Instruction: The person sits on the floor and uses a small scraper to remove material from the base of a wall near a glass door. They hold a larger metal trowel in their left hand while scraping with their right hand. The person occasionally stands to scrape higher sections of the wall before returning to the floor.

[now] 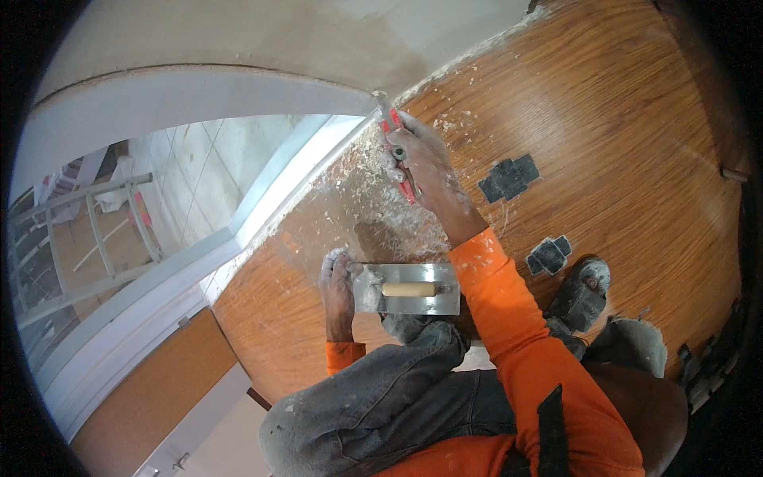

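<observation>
My right hand (425, 163), dusted white, is closed around a red-handled scraper (408, 191). The scraper's narrow tip meets the wall's lower corner, where the pale door frame ends at the wood-look floor. Lower down, my left hand (338, 290) has curled, white-caked fingers at the left end of a plastering trowel (373, 274). This trowel is a flat metal plate with a pale wooden handle facing up, held level above my shoe. White paste clings to its left end. Part of the left fingers' grip is hidden.
White crumbs and dust (381, 187) litter the floor along the threshold. Two dark patches (509, 178) mark the boards at right, beside my dusty sandalled foot (584, 290). Through the doorway, a metal ladder (99, 238) lies at left. A brown panel (159, 381) stands nearby.
</observation>
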A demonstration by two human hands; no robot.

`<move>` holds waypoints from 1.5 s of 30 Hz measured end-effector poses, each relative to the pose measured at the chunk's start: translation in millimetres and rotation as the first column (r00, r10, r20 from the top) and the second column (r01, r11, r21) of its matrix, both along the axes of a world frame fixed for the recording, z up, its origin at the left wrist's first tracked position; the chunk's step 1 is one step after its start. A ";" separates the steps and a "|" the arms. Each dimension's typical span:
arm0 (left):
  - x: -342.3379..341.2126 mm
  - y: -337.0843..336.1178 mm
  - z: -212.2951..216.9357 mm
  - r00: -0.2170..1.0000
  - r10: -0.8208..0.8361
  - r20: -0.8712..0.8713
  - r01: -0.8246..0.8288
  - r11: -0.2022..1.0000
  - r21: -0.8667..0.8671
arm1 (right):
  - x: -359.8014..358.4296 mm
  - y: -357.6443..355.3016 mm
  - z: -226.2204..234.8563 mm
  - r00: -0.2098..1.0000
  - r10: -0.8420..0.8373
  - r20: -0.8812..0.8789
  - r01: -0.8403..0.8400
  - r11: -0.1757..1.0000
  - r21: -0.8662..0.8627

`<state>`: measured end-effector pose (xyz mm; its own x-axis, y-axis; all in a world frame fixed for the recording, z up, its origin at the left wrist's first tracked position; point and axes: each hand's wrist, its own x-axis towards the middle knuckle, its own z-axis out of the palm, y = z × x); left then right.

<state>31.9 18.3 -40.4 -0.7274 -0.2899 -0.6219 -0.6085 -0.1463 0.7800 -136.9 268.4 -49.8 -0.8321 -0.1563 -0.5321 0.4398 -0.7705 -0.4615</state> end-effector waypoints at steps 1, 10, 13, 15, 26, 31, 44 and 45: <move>-0.6 0.8 0.6 1.000 0.000 0.006 0.000 1.000 -0.009 | 1.6 1.7 0.3 1.000 -0.025 -0.006 0.024 0.999 -0.033; -1.8 4.2 0.0 1.000 0.021 0.020 -0.021 1.000 0.003 | -5.2 -11.9 -8.3 1.000 0.021 -0.008 -0.020 0.987 0.160; -1.0 -0.8 0.3 1.000 0.006 0.011 -0.006 1.000 0.002 | 4.2 1.9 8.4 0.995 0.063 -0.083 -0.058 0.996 0.063; -0.4 0.0 0.0 1.000 -0.014 0.009 0.014 1.000 0.008 | 5.3 2.6 2.8 1.000 0.023 -0.004 -0.022 0.998 0.057; -2.4 4.7 3.2 0.999 0.031 0.027 -0.031 0.999 -0.008 | -0.2 5.4 7.9 0.998 0.061 -0.031 -0.061 0.998 0.024; -2.6 3.6 -0.7 1.000 0.022 -0.002 -0.022 0.999 0.036 | -2.1 -1.9 1.8 0.999 0.038 0.022 -0.040 0.992 0.119; 0.9 1.3 -0.4 0.999 -0.029 0.019 0.029 0.999 -0.025 | -1.5 0.0 7.9 0.997 0.063 -0.052 -0.060 0.996 0.067; -0.2 2.0 0.3 0.999 -0.023 0.024 0.024 0.999 -0.034 | 1.0 2.6 8.7 0.995 0.060 -0.083 -0.057 0.998 0.033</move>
